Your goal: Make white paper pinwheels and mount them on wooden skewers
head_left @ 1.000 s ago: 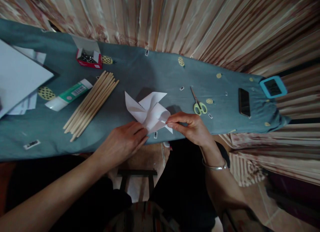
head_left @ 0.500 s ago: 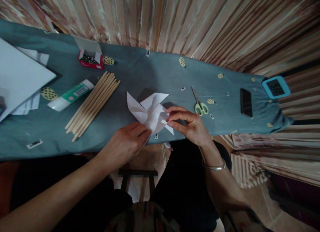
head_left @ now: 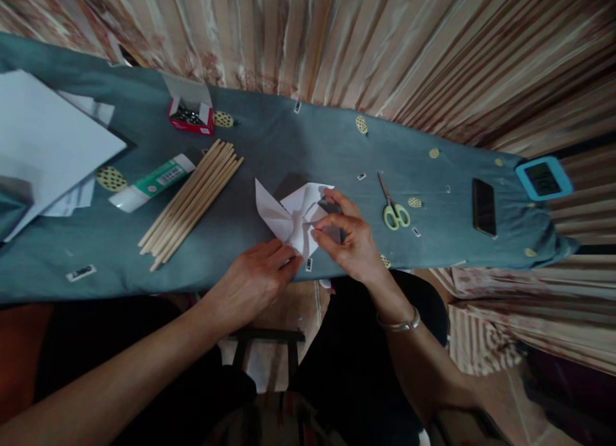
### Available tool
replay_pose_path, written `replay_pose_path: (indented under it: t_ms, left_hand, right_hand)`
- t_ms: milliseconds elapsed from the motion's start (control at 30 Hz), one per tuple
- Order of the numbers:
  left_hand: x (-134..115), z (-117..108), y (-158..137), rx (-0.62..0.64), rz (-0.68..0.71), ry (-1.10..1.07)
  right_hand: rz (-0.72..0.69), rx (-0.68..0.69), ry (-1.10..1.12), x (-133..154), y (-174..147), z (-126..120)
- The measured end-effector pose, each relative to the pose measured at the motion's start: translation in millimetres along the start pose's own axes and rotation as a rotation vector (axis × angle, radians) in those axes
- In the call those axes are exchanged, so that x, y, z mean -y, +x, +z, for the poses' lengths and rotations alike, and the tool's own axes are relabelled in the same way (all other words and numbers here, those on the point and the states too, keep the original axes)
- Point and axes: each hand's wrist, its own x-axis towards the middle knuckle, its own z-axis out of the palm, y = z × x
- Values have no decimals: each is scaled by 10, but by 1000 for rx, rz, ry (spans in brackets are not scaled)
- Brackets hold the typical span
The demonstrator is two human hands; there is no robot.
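A white paper pinwheel [head_left: 289, 215], partly folded, lies near the front edge of the teal cloth-covered table [head_left: 298, 144]. My left hand [head_left: 255, 279] presses its lower corner flat with the fingertips. My right hand [head_left: 349, 237] pinches a paper flap and bends it over the pinwheel's centre. A bundle of wooden sticks [head_left: 192, 202] lies to the left of the paper.
A green and white glue tube [head_left: 151, 183] and a red box of pins [head_left: 190, 115] sit left of the sticks. White paper sheets [head_left: 43, 138] cover the far left. Green scissors [head_left: 394, 208], a black phone [head_left: 484, 205] and a blue-framed device [head_left: 543, 176] lie at the right.
My right hand has folded the right flap leftward toward the pinwheel's centre. The left hand stays pressed on the lower corner. The view has shifted slightly.
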Motion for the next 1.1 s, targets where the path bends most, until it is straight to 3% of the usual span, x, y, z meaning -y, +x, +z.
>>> replay_pose_path:
  t_ms: [500,733,1100]
  left_hand:
    - [-9,20,-34,-104,-13,24]
    - [-17,8,-27,-23,-4,-43]
    - [-33,23,-1,-90,7,-97]
  right_hand:
    - [-73,-27,-211,83,4,123]
    - [-110,-58,-216,29,-2,164]
    - [-172,-82,-328,35,-22,214]
